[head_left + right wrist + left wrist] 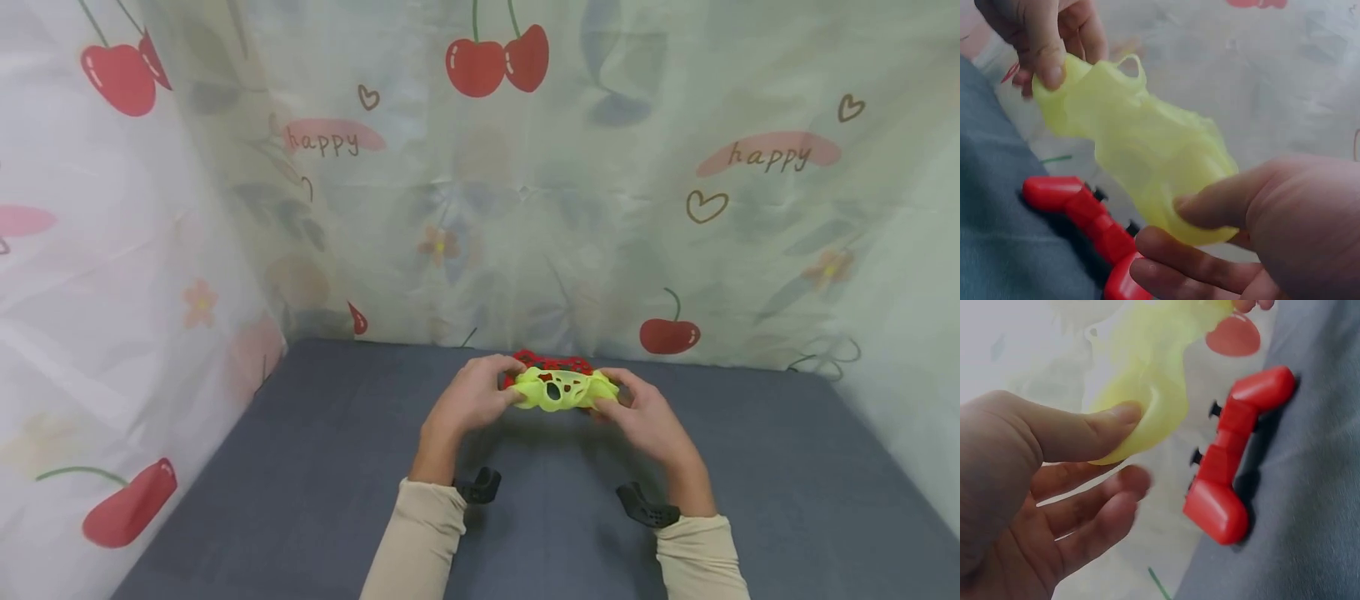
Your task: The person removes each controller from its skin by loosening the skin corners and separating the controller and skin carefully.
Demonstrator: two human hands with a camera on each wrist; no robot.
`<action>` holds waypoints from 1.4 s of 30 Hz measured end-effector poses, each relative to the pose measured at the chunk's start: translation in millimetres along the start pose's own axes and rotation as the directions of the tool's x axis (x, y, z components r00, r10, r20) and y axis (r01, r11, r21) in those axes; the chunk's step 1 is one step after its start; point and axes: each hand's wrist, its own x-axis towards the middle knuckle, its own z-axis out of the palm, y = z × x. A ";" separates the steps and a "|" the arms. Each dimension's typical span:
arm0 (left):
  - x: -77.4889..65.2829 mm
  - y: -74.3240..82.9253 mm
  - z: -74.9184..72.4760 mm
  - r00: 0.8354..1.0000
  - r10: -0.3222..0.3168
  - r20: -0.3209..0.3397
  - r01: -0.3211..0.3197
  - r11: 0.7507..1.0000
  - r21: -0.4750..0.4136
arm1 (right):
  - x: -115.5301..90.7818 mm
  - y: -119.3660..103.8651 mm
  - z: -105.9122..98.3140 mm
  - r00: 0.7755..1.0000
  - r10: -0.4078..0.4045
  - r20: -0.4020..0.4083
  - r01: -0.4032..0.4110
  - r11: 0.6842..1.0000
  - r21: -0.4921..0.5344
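A soft, translucent yellow game controller cover (534, 393) with cut-out holes is stretched between both hands above the table. My left hand (474, 393) pinches one end of it; in the left wrist view, the thumb (1107, 428) presses on top with fingers beneath. At the other end, my right hand (651, 423) pinches the cover between thumb (1216, 200) and fingers. Beyond the cover lies a red game controller (1225, 450) with black thumbsticks, touched by neither hand. The cover hides part of it in the head view.
A dark grey cloth (315, 500) covers the table. Patterned curtains with cherries and hearts hang behind (525, 250) and at the left side (112, 333). Black wrist mounts (647, 507) sit at both sleeve cuffs.
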 end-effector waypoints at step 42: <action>1.4 -9.7 1.3 0.980 -0.071 0.186 0.133 0.928 -0.349 | -7.1 -12.6 -5.7 0.991 -0.135 -0.026 0.136 0.989 0.062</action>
